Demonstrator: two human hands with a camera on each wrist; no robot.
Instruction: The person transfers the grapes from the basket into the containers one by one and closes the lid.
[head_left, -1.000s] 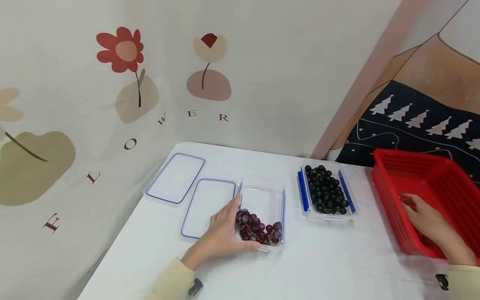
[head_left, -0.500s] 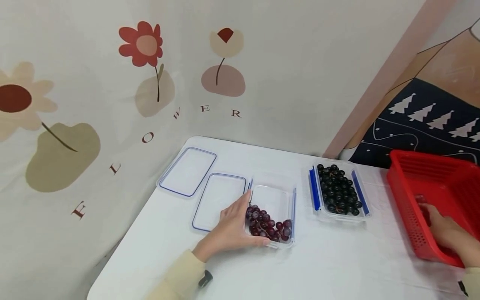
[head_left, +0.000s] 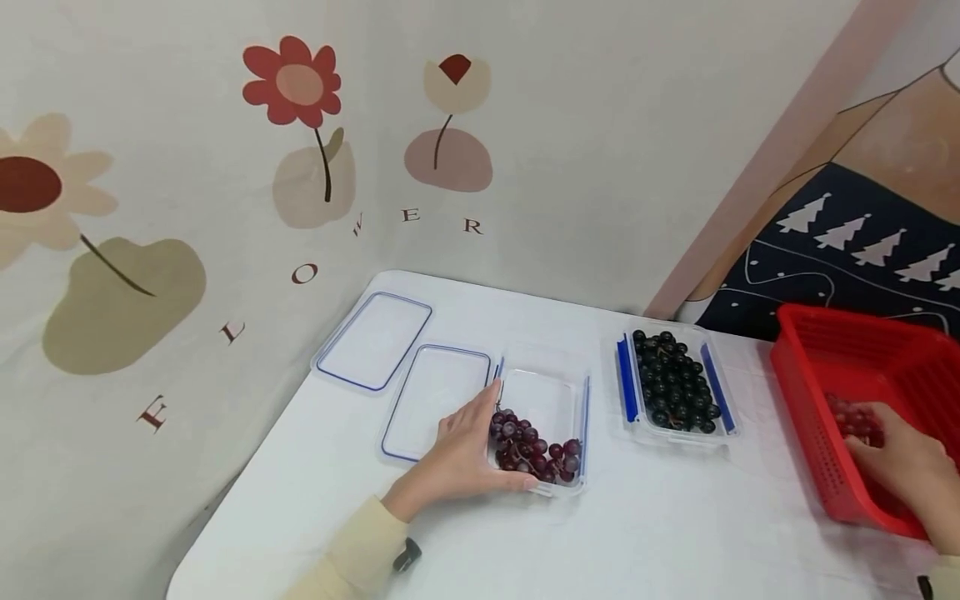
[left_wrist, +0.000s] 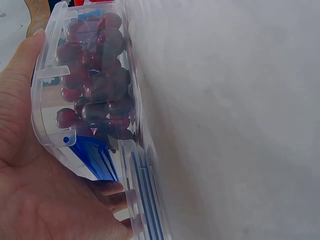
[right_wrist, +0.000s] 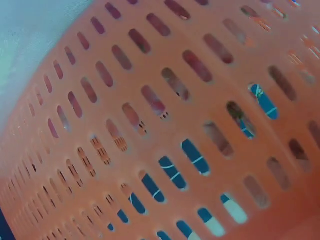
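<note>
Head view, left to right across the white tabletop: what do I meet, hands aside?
Farther clear blue-edged plastic lid, nearer clear blue-edged plastic lid, clear rectangular plastic box holding red-purple grapes, second clear plastic box holding black grapes, red perforated plastic basket.

Spread wide at left hand [head_left: 465,458], with thumb [head_left: 513,481] angled away from near-straight fingers [head_left: 480,408]. Backed directly behind this hold by left wrist [head_left: 401,498] and sleeved left forearm [head_left: 348,554]. Curled inward at right hand [head_left: 903,458], in a pinch between thumb and fingers. Backed behind that grip by bare right wrist [head_left: 943,521].
</note>
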